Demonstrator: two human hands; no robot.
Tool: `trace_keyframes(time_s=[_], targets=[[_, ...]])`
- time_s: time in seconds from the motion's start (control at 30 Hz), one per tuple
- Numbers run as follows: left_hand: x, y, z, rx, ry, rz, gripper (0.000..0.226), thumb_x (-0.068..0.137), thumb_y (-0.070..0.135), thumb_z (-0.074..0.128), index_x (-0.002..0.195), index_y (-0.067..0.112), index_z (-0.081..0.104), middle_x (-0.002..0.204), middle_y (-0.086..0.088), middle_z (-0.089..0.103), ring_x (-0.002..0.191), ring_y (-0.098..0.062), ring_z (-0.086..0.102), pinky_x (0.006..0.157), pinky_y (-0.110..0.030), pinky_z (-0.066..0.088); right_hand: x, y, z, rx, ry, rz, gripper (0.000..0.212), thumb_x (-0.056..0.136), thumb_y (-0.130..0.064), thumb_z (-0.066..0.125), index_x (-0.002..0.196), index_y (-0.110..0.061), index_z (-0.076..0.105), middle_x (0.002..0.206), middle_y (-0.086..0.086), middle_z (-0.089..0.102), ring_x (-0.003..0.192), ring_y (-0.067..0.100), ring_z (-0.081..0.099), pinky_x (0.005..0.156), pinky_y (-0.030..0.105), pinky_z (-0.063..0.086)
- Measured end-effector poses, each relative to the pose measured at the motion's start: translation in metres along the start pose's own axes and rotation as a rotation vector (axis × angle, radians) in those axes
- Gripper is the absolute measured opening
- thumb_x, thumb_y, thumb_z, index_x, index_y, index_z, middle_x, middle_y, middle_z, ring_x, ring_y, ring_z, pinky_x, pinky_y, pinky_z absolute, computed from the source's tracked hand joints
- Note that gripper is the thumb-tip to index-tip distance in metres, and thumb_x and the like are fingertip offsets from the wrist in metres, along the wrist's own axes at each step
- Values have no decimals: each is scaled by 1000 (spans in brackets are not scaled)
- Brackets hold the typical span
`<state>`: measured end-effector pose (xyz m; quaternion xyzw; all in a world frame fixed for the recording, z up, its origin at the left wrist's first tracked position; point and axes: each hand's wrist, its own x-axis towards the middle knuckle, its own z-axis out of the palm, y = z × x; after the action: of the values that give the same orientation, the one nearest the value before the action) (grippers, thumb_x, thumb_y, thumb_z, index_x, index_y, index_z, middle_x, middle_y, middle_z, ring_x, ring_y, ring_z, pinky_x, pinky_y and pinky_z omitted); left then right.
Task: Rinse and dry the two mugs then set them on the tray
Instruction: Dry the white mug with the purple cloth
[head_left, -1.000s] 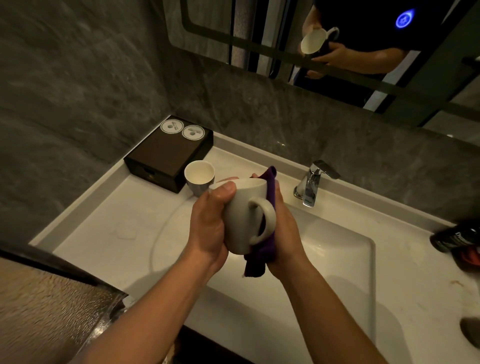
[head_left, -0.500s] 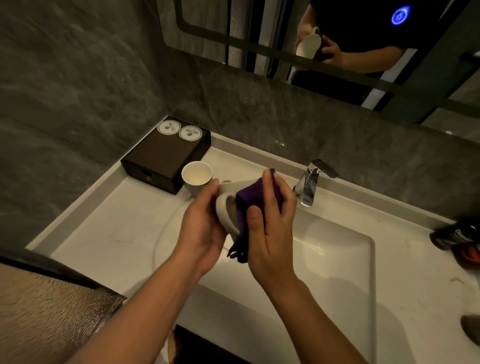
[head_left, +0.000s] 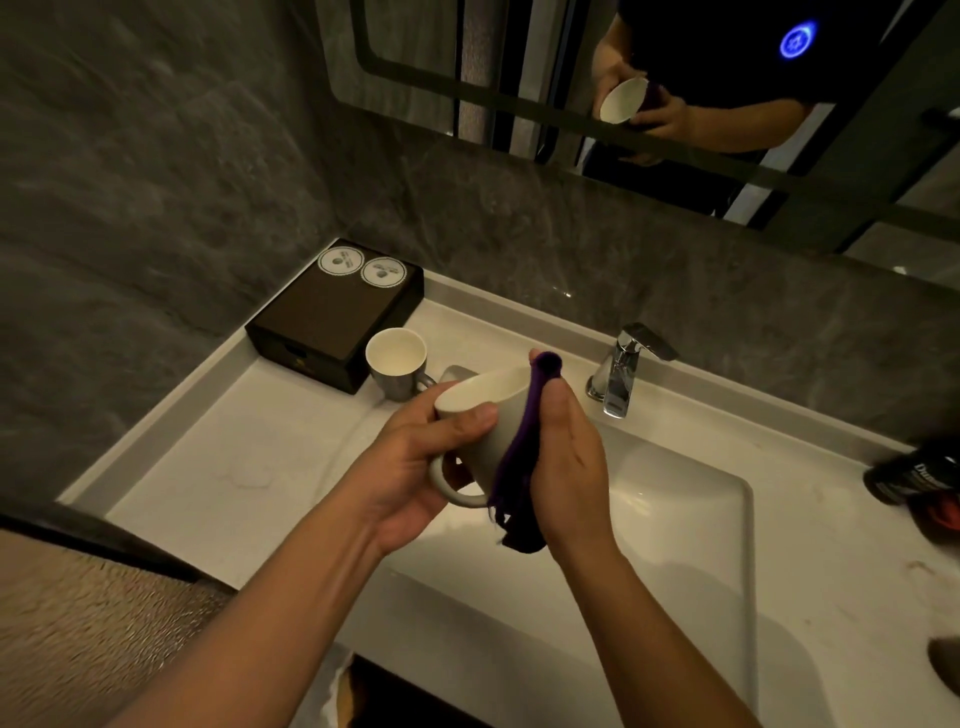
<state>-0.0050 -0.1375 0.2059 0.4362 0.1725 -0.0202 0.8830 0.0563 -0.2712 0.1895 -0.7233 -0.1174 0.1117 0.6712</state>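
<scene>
Left grip (head_left: 415, 457) is holding the white mug (head_left: 483, 421) in the air, with the thumb lying on the wall just under the rim and the other fingers staying by the handle, which is pointing down toward the person. Right grip (head_left: 566, 457) is pressing a purple cloth (head_left: 517, 467) against the right side of this mug. Its fingers are going round behind the mug, so the cloth is sitting between palm and mug, and the loose end is hanging below. The mug is tilting, with its opening facing up and toward the back wall, above the left rim of the sink basin (head_left: 675, 519).

The second mug (head_left: 396, 364), grey outside and pale inside, is standing upright on the white surface (head_left: 234, 441) near the back left corner, just beside a dark box (head_left: 332, 317) carrying two round labels. A chrome faucet (head_left: 623, 369) is standing at the back edge behind the basin. A dark bottle (head_left: 914, 478) is resting at the right edge of the surface
</scene>
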Motion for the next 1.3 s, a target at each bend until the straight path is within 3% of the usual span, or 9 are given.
trace_keyframes(time_s=[0.1, 0.23, 0.43, 0.57, 0.7, 0.8, 0.93, 1.1, 1.3], targets=[[2, -6, 0, -38, 39, -15, 85, 57, 27, 95, 135, 12, 66, 133, -16, 66, 116, -30, 63, 79, -34, 61, 0, -1, 1, -63, 43, 20, 34, 96, -69, 31, 92, -54, 61, 97, -11, 64, 95, 21, 64, 85, 52, 58], [1, -10, 2, -47, 97, 48, 79, 63, 31, 95, 133, 9, 67, 122, -14, 72, 110, -27, 69, 76, -32, 61, -1, 11, -1, -389, 56, -285, 53, 100, -57, 30, 145, -33, 46, 139, -10, 56, 123, 9, 54, 99, 27, 52], [0, -17, 5, -114, 162, 95, 54, 79, 30, 80, 126, 6, 70, 119, -16, 73, 115, -30, 68, 80, -38, 63, 2, 26, -13, -382, -1, -542, 52, 100, -35, 46, 148, -17, 47, 150, 3, 49, 136, 17, 47, 104, 21, 45], [2, -22, 8, -105, 139, 183, 32, 76, 37, 81, 104, 21, 81, 111, -4, 77, 106, -22, 70, 82, -34, 63, -8, 17, -2, 117, 175, -44, 23, 102, -44, 47, 106, -41, 69, 104, -15, 68, 105, 20, 62, 80, 30, 56], [5, -19, 11, 351, 138, 341, 80, 58, 81, 79, 126, 43, 60, 123, 18, 71, 116, 1, 66, 89, -18, 56, -5, 2, -3, 440, 237, 390, 23, 100, -42, 54, 85, -36, 71, 103, 7, 69, 100, 32, 66, 78, 48, 59], [3, -5, 14, 478, 45, 317, 69, 67, 61, 83, 127, 43, 57, 119, 27, 71, 113, 7, 65, 85, -15, 55, -3, -1, -8, 369, 271, 217, 27, 102, -42, 52, 84, -42, 71, 100, 2, 68, 101, 30, 67, 79, 48, 60], [2, -9, 35, 444, 145, 373, 75, 62, 33, 90, 130, 26, 57, 118, 7, 67, 103, -1, 68, 72, -21, 60, 4, 9, -16, 232, 281, -77, 25, 93, -52, 47, 93, -45, 71, 96, -4, 69, 95, 22, 68, 68, 30, 60], [16, -46, 61, 337, 422, 509, 82, 63, 43, 90, 135, 28, 54, 124, 8, 68, 112, -10, 69, 89, -35, 63, 18, 14, -13, 653, 264, 344, 32, 100, -51, 50, 108, -30, 74, 104, 8, 77, 99, 29, 74, 79, 43, 63], [52, -73, 64, 352, 571, 503, 86, 77, 24, 91, 146, 25, 39, 129, 15, 60, 115, -4, 64, 87, -13, 56, 42, 49, -11, 663, 242, 467, 38, 101, -51, 50, 119, -23, 68, 105, 9, 78, 100, 27, 74, 77, 38, 61]])
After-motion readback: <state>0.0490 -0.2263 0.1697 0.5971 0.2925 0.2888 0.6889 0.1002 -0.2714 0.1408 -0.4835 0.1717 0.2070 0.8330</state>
